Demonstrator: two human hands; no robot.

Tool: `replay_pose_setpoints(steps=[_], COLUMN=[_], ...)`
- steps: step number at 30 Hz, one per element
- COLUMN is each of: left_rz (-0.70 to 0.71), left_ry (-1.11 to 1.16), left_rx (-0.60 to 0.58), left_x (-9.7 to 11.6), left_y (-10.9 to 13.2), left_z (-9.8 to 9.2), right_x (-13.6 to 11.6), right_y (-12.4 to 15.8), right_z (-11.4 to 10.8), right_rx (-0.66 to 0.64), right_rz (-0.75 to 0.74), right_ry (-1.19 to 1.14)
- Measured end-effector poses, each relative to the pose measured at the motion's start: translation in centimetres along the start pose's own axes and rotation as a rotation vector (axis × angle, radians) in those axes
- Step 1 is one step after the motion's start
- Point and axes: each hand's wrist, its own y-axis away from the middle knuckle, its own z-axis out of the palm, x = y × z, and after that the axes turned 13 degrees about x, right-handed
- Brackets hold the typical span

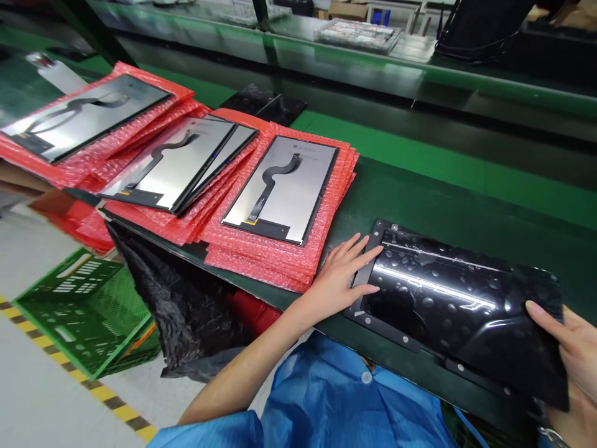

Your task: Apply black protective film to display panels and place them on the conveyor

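In front of me lies a glossy black screen panel (433, 292) with many bubbles under its clear film, set over a flat black frame (405, 339) dotted with pale round spots. My left hand (342, 277) rests on the frame's left end, fingers spread, fingertips touching the panel's edge. At the other end my right hand (571, 348) grips the panel's right edge, thumb on top and fingers underneath. That end looks slightly bent up. Left of my hands, a display panel (286, 186) with a ribbon cable lies face down on a stack of red bubble-wrap bags (275, 270).
More display panels (172, 162) lie on red bubble wrap (153, 221) farther left. Behind them is a dark flat panel (265, 102) on the green bench (392, 186). A black plastic bag (181, 305) hangs from the bench edge, near a green crate (93, 311) on the floor.
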Motion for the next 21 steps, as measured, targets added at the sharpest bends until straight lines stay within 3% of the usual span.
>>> replay_pose_setpoints(steps=[6, 14, 18, 21], left_rz=[0.056, 0.081, 0.109, 0.119], left_ry=[-0.062, -0.067, -0.086, -0.097], left_rx=[0.001, 0.042, 0.088, 0.101], left_x=[-0.3, -0.3, -0.4, -0.5], left_y=[-0.1, 0.1, 0.1, 0.0], left_z=[0.2, 0.6, 0.8, 1.0], right_x=[-0.2, -2.4, -1.9, -2.0], right_y=[0.8, 3.3, 2.3, 0.4], right_z=[1.3, 6.3, 4.4, 1.9], right_rx=[0.063, 0.308, 0.266, 0.138], right_rz=[-0.037, 0.074, 0.041, -0.097], right_ry=[0.014, 0.033, 0.103, 0.433])
